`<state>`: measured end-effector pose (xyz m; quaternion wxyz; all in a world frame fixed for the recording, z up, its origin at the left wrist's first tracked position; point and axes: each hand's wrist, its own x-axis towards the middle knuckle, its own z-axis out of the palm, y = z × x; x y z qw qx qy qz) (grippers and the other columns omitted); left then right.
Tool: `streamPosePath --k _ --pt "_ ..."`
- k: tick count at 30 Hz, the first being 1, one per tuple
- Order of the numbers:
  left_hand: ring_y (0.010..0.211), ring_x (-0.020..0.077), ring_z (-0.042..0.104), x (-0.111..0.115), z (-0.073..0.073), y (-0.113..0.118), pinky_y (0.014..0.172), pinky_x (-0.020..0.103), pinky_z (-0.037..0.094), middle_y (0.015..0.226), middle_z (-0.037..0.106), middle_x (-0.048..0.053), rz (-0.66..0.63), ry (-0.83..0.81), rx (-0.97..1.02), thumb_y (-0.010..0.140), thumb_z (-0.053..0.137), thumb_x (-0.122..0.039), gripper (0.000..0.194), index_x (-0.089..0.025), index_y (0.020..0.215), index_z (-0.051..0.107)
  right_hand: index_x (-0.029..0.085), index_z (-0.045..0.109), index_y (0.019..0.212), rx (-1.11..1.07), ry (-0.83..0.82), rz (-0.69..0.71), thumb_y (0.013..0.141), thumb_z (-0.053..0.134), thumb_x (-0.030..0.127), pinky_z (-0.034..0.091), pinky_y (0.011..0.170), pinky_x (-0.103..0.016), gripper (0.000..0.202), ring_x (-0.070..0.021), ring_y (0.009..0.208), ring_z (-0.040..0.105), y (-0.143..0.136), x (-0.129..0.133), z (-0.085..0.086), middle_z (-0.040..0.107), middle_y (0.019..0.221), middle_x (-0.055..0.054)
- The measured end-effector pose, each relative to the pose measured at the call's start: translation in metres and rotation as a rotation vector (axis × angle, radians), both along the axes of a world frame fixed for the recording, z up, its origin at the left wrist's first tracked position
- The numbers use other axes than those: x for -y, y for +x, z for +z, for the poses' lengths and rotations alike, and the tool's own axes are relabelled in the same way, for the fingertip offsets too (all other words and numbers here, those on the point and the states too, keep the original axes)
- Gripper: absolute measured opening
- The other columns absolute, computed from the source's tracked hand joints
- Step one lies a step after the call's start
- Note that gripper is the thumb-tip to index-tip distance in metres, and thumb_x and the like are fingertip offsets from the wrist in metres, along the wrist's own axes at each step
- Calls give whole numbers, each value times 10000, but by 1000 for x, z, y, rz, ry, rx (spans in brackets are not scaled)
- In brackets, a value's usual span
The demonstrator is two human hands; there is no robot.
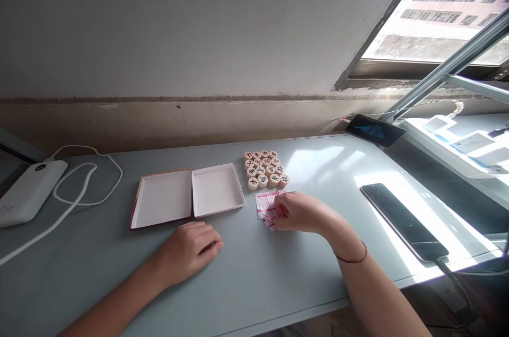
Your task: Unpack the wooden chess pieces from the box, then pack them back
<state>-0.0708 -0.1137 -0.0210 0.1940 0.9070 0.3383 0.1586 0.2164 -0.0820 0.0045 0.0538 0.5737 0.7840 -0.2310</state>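
Note:
My right hand [294, 211] is closed on a small folded sheet with red grid lines [264, 201], a Chinese chess board sheet, at the desk's middle. Its fingertips pinch the right part of the sheet and hide some of it. Just behind stand Chinese chess pieces [265, 169], round and wooden, in a compact block of rows with red and dark characters facing up. My left hand [194, 247] rests on the desk with its fingers loosely curled and nothing visible in them. Beyond it lie a shallow white box half [218, 189] and a second red-edged box half [162, 199], side by side.
A white power bank [34, 191] with a looped white cable [85, 188] lies at the left. To the right, a phone [403, 220] with a dark cable lies in sunlight. Another dark device [375, 130] sits near the wall, beside a metal frame [447, 69].

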Motion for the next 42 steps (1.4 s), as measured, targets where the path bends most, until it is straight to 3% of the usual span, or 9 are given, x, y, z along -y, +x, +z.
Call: streamPosePath --k 5,10,14,16,18,24,33,38,42 --pt "684 139 531 2 6 4 670 281 384 707 609 2 59 286 83 918 463 -171 176 -193 799 591 194 218 546 -22 0 25 706 548 216 137 448 -277 367 -79 478 175 0 -2 -6 276 482 50" --pt "919 205 548 -8 6 -1 746 331 348 1008 660 62 289 514 -42 923 450 -125 244 -209 1098 597 198 400 590 -240 -71 59 742 502 186 217 454 -237 184 -80 490 273 -2 -1 11 399 538 47" --pt "892 215 544 -14 2 -8 723 342 297 896 680 33 294 483 -144 919 472 -115 177 -214 954 614 190 501 707 -552 392 100 801 461 177 380 589 -247 103 -121 642 436 -29 4 30 517 722 -18" --pt "876 209 542 -12 1 -10 725 346 274 818 671 16 268 456 -168 909 473 -66 196 -211 887 602 184 504 728 -610 699 99 813 458 167 424 692 -291 99 -162 782 482 -54 5 30 552 861 -73" --pt "878 206 535 -8 0 -10 737 354 267 797 668 14 247 461 -192 910 471 -54 202 -207 875 598 176 519 735 -538 800 161 792 479 140 435 739 -317 78 -196 874 490 -79 2 22 569 966 -107" --pt "880 183 524 5 -2 -9 772 351 295 835 668 18 166 461 -184 929 491 -108 155 -181 872 616 139 619 840 -130 453 345 853 541 211 457 764 -327 107 -221 914 517 -118 -11 -11 597 919 -108" --pt "884 181 519 3 1 -14 747 324 350 851 652 19 78 333 -88 935 486 -215 172 -198 872 645 189 675 958 -221 426 326 860 593 233 479 824 -348 135 -245 1038 547 -107 -7 -15 635 1074 -97" --pt "937 181 545 -8 17 -18 784 324 381 977 657 25 79 251 -25 930 509 -289 177 -225 1009 654 191 648 1014 -294 512 54 932 475 349 461 789 -306 248 -199 923 604 -89 -43 -1 650 1034 -81" --pt "964 197 552 -33 28 -12 821 345 392 986 657 30 218 227 -91 931 490 -313 207 -226 1005 664 189 569 1179 65 431 -240 916 441 303 436 658 -287 314 -218 875 632 -77 -88 7 610 1133 -119"
